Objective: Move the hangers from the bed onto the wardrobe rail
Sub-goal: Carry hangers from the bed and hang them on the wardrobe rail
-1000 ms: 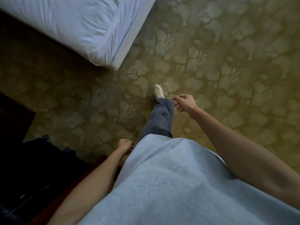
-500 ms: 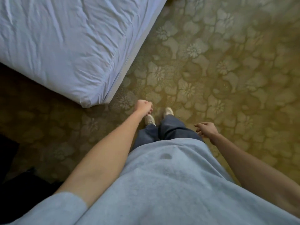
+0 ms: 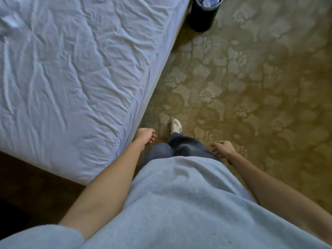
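Observation:
The bed (image 3: 75, 72), covered in a wrinkled white sheet, fills the upper left. No hangers and no wardrobe rail show in this view. My left hand (image 3: 145, 137) hangs loosely curled beside the bed's near corner and holds nothing. My right hand (image 3: 221, 150) swings at my right hip, fingers curled, also with nothing in it. One white shoe (image 3: 176, 125) is stepping forward on the carpet between the hands.
A dark round waste bin (image 3: 203, 14) with crumpled paper stands on the floor by the bed's far right side. Patterned yellow-green carpet (image 3: 251, 87) stretches to the right of the bed. A dark floor strip lies at lower left.
I have walked forward along the bed: its corner has slid down and left, much more of the sheet is visible, and the waste bin has come into view. Both arms swing with the steps.

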`<move>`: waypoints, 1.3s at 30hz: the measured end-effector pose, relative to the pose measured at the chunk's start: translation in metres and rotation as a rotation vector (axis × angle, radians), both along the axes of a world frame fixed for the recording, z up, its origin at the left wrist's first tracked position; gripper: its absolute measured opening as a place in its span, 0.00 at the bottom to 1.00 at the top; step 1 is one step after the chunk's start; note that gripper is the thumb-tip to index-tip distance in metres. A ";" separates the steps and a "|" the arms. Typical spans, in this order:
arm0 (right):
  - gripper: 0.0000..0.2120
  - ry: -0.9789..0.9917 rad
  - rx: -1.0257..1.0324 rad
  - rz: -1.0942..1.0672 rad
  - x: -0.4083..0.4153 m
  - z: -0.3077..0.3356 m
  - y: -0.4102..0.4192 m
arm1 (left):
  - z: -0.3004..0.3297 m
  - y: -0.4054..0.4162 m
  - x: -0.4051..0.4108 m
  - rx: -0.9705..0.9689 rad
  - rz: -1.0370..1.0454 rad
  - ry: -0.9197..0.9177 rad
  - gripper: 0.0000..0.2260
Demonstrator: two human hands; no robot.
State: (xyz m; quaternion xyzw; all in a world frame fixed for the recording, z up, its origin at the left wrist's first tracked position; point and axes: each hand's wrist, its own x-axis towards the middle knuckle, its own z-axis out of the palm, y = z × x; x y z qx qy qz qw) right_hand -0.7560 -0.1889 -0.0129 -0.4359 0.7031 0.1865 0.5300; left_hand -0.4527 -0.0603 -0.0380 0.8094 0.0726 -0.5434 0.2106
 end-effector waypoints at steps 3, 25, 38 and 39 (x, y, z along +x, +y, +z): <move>0.10 -0.097 -0.052 0.075 0.073 0.008 -0.076 | 0.002 -0.012 0.039 0.072 0.077 -0.013 0.09; 0.12 0.050 -0.054 0.531 0.394 0.001 -0.488 | 0.003 -0.350 0.292 -0.024 0.337 0.026 0.09; 0.08 -0.073 -0.020 0.840 0.602 -0.013 -0.630 | 0.008 -0.503 0.439 -0.075 0.424 -0.106 0.09; 0.08 -0.118 -0.007 0.881 0.632 -0.014 -0.632 | 0.005 -0.508 0.453 -0.056 0.433 -0.120 0.09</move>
